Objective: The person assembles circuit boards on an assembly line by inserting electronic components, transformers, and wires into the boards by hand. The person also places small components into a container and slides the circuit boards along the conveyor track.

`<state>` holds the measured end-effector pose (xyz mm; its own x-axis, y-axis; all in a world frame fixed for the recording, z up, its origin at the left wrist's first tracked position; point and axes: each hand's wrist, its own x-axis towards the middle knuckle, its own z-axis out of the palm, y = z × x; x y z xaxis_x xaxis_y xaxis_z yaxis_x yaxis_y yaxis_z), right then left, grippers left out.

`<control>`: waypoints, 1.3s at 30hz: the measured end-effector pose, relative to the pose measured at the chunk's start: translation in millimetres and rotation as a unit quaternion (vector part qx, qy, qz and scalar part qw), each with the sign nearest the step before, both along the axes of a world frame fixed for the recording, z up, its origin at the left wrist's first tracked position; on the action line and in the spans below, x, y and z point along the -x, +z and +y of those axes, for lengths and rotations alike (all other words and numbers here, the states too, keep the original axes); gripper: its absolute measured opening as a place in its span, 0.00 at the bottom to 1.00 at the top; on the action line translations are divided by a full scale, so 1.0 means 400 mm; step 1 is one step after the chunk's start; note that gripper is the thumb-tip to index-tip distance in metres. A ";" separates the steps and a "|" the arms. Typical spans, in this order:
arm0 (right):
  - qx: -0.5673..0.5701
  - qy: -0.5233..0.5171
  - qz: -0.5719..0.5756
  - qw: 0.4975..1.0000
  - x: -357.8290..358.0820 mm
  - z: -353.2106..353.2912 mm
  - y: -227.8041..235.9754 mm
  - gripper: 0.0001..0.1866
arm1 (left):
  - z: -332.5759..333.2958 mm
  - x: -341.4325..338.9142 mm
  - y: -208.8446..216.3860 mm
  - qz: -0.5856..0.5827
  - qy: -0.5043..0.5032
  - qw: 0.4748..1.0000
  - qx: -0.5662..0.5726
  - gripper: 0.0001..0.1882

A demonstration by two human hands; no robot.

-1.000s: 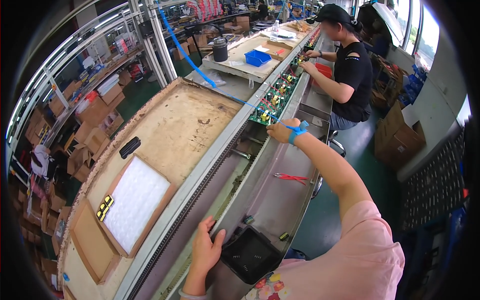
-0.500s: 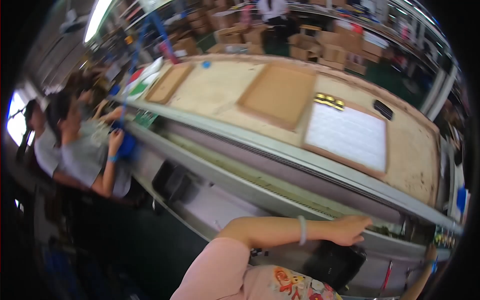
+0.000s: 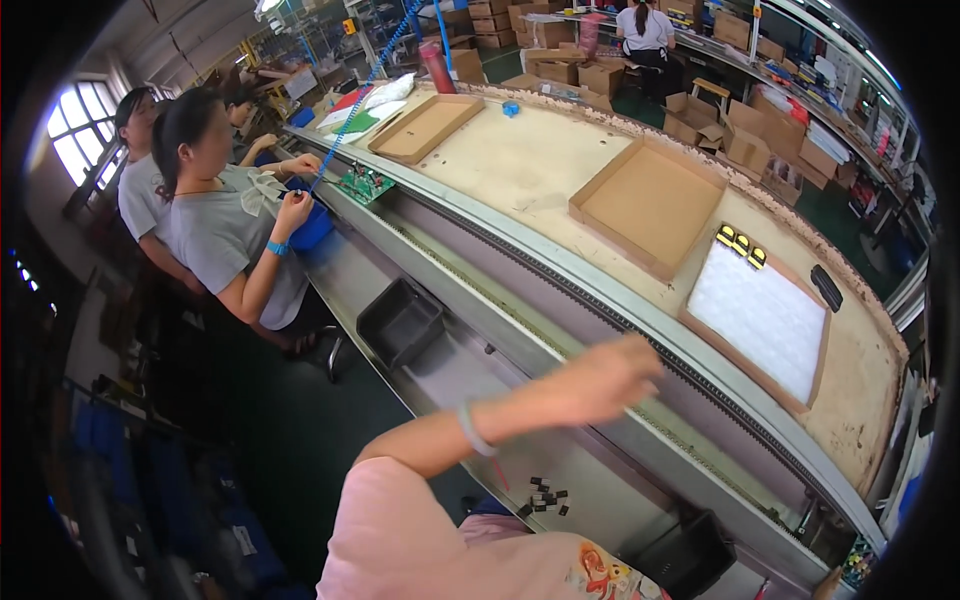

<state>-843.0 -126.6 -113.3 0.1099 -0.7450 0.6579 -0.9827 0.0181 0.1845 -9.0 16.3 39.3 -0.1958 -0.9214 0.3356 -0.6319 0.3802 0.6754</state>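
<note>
My left hand (image 3: pixel 612 380) reaches out above the channel rail (image 3: pixel 540 335) in front of the table. Its fingers look loosely curled but are smeared by motion, so anything in them stays hidden. Below that forearm, several small black parts (image 3: pixel 545 497) lie on the metal tray. A black bin (image 3: pixel 685 555) stands close to my body. Only a sliver of my right hand (image 3: pixel 828 584) shows at the lower right rim, beside a green circuit board (image 3: pixel 858 562); its fingers are out of sight.
Another black bin (image 3: pixel 402 320) sits farther left. Co-workers sit at the left; one person's hands (image 3: pixel 294 208) are near another circuit board (image 3: pixel 364 184). On the table (image 3: pixel 535 175) lie cardboard trays (image 3: pixel 650 205), a white-padded one (image 3: pixel 760 320) with yellow-black parts (image 3: pixel 741 246), and a black object (image 3: pixel 826 288).
The view has swung toward the right. My left hand has moved left and out over the rail, uncovering the small black parts. My right hand has nearly left the picture.
</note>
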 end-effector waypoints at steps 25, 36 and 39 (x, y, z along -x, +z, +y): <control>-0.295 -0.038 -0.262 0.918 -0.580 0.306 0.387 0.15 | 0.313 -0.123 -0.033 -0.171 -0.057 0.959 -0.218 0.08; -0.326 -0.101 -0.197 0.919 -0.567 0.545 0.286 0.11 | 0.296 -0.128 -0.082 -0.233 -0.156 0.929 -0.242 0.10; -0.324 -0.160 -0.005 0.932 -0.642 0.555 0.208 0.07 | 0.324 -0.129 -0.083 -0.215 -0.068 0.935 -0.272 0.09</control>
